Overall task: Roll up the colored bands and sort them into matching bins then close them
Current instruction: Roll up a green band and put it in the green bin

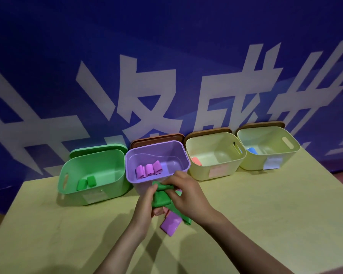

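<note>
The left hand (147,202) and right hand (186,192) both pinch a soft green rubber band (161,198), fingers closed on it, above a flat purple band (171,224) lying on the yellow table (265,214).

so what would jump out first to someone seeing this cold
Probably the two bare hands, left and right, rolling a green stretchy band at the centre, above the yellow table. Behind them stands a row of four open plastic bins, the lilac bin holding three pink rolls.
</note>
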{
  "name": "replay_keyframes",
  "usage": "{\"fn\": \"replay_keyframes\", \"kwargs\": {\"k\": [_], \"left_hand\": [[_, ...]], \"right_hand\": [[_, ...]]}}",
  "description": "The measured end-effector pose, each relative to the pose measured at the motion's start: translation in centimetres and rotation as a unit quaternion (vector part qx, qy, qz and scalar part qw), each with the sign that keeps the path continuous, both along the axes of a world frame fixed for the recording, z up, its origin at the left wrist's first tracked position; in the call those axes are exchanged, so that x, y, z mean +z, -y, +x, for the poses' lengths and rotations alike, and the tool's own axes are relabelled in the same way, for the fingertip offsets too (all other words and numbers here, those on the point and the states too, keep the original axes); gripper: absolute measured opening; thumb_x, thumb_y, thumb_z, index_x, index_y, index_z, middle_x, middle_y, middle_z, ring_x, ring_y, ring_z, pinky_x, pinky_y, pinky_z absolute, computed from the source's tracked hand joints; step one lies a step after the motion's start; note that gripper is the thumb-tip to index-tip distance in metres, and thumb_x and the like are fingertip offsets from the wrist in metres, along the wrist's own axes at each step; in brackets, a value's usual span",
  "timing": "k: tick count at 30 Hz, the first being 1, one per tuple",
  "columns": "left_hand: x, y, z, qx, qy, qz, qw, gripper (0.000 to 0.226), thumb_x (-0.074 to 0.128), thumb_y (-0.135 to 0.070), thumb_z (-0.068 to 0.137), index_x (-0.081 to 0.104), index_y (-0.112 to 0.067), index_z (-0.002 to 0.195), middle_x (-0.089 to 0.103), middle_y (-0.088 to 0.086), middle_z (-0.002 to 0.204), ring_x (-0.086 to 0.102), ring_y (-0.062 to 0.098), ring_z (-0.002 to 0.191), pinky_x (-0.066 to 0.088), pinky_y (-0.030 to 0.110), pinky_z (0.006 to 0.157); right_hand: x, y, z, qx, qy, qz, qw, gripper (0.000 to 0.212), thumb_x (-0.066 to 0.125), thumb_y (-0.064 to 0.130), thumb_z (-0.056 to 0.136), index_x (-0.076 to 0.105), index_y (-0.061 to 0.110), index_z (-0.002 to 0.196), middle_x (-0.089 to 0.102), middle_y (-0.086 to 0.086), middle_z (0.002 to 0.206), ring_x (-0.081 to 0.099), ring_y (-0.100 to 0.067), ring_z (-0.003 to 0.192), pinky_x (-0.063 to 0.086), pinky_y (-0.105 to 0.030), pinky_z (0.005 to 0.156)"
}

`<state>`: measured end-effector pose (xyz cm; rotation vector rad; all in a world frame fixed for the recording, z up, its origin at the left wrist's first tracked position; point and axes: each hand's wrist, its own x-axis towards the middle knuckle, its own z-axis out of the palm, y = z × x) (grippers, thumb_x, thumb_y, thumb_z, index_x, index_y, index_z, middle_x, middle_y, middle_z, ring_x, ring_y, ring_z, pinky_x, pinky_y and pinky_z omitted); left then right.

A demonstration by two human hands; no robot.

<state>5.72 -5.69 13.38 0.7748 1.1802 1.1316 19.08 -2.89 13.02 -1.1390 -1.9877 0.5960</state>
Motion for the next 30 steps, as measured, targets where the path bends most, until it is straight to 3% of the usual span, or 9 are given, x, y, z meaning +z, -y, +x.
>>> {"fn": "replay_keyframes", "kwargs": {"k": [4, 8, 10, 12, 15, 17, 23, 26, 30], "left_hand": [[0.1, 2.2, -0.6, 0.030, -0.024, 0.024, 0.999, 0.025, 0.041, -0.018, 0.100, 0.062, -0.011, 0.090, 0.047, -0.005, 0.052, 0.040, 0.005, 0.042, 0.026, 0.018, 0.040], [0.7, 4.0, -2.1, 0.062, 0.016, 0.038, 0.997, 0.019, 0.043, -0.011, 0.099, 0.061, -0.008, 0.093, 0.051, -0.004, 0.056, 0.038, 0.004, 0.044, 0.026, 0.016, 0.040], [0.9, 4.7, -2.7, 0.055, 0.001, 0.050, 0.997, 0.013, 0.050, -0.011, 0.096, 0.063, -0.010, 0.094, 0.055, -0.006, 0.060, 0.041, 0.003, 0.048, 0.028, 0.015, 0.042], [0.9, 5.4, -3.0, 0.048, -0.030, 0.060, 0.997, 0.012, 0.060, -0.019, 0.087, 0.066, -0.011, 0.094, 0.061, -0.006, 0.066, 0.047, 0.003, 0.054, 0.034, 0.016, 0.046], [0.7, 6.3, -3.4, 0.086, -0.056, 0.071, 0.992, 0.012, 0.063, -0.017, 0.086, 0.070, -0.010, 0.094, 0.071, 0.001, 0.081, 0.062, 0.010, 0.073, 0.048, 0.021, 0.067], [0.4, 6.9, -3.4, 0.103, -0.078, 0.078, 0.989, 0.012, 0.063, -0.016, 0.087, 0.071, -0.010, 0.093, 0.073, 0.003, 0.087, 0.065, 0.011, 0.082, 0.050, 0.020, 0.075], [-0.1, 8.4, -2.5, 0.155, -0.149, 0.064, 0.974, 0.013, 0.060, -0.014, 0.092, 0.068, -0.014, 0.082, 0.066, 0.004, 0.076, 0.057, 0.008, 0.068, 0.046, 0.016, 0.060], [0.1, 9.0, -2.1, 0.184, -0.084, 0.040, 0.979, 0.019, 0.054, -0.006, 0.094, 0.070, -0.012, 0.084, 0.069, 0.000, 0.075, 0.062, 0.006, 0.068, 0.048, 0.017, 0.060], [0.5, 9.7, -2.1, 0.218, 0.000, 0.021, 0.976, 0.018, 0.058, -0.010, 0.092, 0.073, -0.006, 0.082, 0.071, 0.006, 0.077, 0.064, 0.011, 0.071, 0.050, 0.023, 0.065]], "right_hand": [[0.5, 1.2, 0.3, 0.069, 0.002, 0.020, 0.997, 0.029, 0.062, 0.009, 0.079, 0.069, 0.020, 0.105, 0.055, 0.013, 0.094, 0.050, 0.000, 0.090, 0.040, -0.014, 0.078], [1.0, 2.6, -0.3, 0.118, -0.147, -0.155, 0.970, 0.028, 0.059, 0.020, 0.089, 0.067, 0.032, 0.112, 0.063, 0.005, 0.110, 0.058, -0.005, 0.105, 0.046, -0.017, 0.087], [1.5, 3.4, -1.0, 0.103, -0.202, -0.237, 0.945, 0.021, 0.060, 0.017, 0.093, 0.066, 0.027, 0.110, 0.066, 0.008, 0.107, 0.061, 0.003, 0.096, 0.046, -0.012, 0.081], [1.9, 4.0, -1.9, 0.109, -0.228, -0.280, 0.926, 0.014, 0.058, 0.009, 0.093, 0.069, 0.016, 0.099, 0.067, 0.009, 0.085, 0.061, 0.004, 0.074, 0.045, -0.010, 0.067], [2.0, 4.6, -2.8, 0.111, -0.217, -0.279, 0.929, 0.014, 0.063, 0.008, 0.090, 0.068, 0.017, 0.081, 0.060, 0.006, 0.065, 0.053, 0.000, 0.058, 0.042, -0.015, 0.058], [1.5, 4.7, -3.1, 0.094, -0.184, -0.251, 0.946, 0.008, 0.067, 0.022, 0.083, 0.067, 0.026, 0.076, 0.057, 0.005, 0.064, 0.049, -0.005, 0.059, 0.040, -0.020, 0.058], [0.5, 5.7, -3.2, 0.088, -0.141, -0.181, 0.969, 0.008, 0.062, 0.025, 0.079, 0.065, 0.032, 0.081, 0.061, 0.010, 0.074, 0.052, -0.001, 0.066, 0.041, -0.017, 0.064], [0.6, 6.0, -3.4, 0.097, -0.173, -0.195, 0.960, 0.018, 0.067, 0.009, 0.085, 0.069, 0.027, 0.086, 0.064, 0.006, 0.080, 0.055, 0.001, 0.071, 0.042, -0.013, 0.068], [0.5, 6.4, -3.8, 0.098, -0.249, -0.268, 0.926, 0.025, 0.066, 0.000, 0.086, 0.072, 0.024, 0.088, 0.073, 0.005, 0.084, 0.065, -0.007, 0.079, 0.050, -0.023, 0.076]]}}
